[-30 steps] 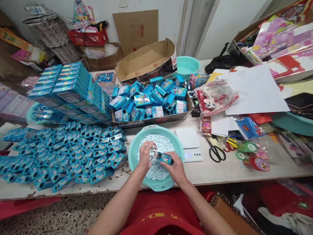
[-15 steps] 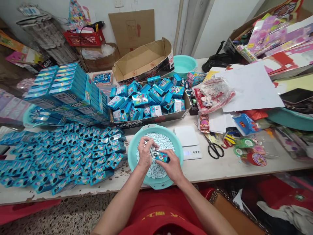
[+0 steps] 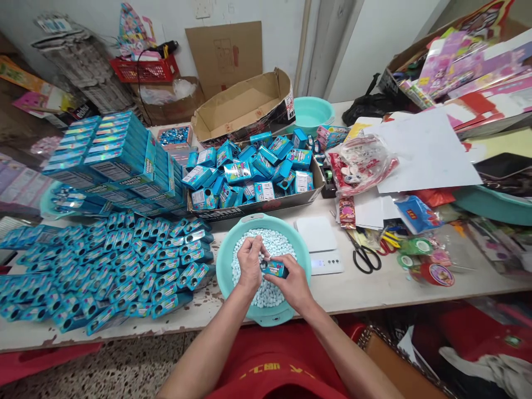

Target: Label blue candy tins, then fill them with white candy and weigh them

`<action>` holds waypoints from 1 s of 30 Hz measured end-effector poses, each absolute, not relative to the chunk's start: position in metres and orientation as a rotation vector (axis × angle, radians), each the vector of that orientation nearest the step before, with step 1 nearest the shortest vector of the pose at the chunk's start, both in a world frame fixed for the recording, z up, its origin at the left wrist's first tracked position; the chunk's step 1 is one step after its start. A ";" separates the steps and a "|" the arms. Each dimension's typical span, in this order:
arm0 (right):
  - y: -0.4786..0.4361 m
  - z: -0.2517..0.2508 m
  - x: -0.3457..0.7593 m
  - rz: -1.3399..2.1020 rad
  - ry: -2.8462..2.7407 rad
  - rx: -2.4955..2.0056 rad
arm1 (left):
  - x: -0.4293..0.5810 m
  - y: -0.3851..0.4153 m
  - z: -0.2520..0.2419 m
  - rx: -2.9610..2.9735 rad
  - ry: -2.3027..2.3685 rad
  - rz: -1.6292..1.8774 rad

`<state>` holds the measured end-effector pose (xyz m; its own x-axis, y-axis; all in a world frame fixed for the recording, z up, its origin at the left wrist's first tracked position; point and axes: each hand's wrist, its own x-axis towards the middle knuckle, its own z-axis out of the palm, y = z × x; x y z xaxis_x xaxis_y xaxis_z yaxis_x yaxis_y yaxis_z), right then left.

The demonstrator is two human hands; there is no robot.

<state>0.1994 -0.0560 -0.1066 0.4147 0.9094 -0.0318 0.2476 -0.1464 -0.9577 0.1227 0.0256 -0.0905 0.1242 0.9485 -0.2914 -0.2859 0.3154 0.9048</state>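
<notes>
Over a turquoise basin point(image 3: 223, 266) of pale blue candies point(image 3: 274, 239), my right hand point(image 3: 296, 282) grips a small blue candy box point(image 3: 275, 269), tilted on its side with its opening towards the left. My left hand point(image 3: 250, 262) is closed, fingers curled together at that open end, with a few candies showing at the fingertips. How many it holds is hidden. Left of the basin, many similar blue boxes point(image 3: 124, 266) stand in rows with round holes on top. Behind the basin, a low carton point(image 3: 257, 209) is heaped with more blue boxes point(image 3: 238, 170).
A white digital scale point(image 3: 318, 244) sits right of the basin, with black-handled scissors point(image 3: 366, 257) beyond it. Stacked display boxes point(image 3: 120, 158) rise at the back left. Plastic bags, paper sheets point(image 3: 424, 152) and tape rolls point(image 3: 421, 246) crowd the table's right side.
My left fingers have drawn closer together at the box's opening, and fewer candies show between them. My right hand keeps the box in nearly the same place. The view has tilted slightly.
</notes>
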 end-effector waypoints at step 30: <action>-0.049 -0.117 0.242 0.906 -0.740 -1.471 | 0.065 0.071 -0.133 2.034 1.314 0.422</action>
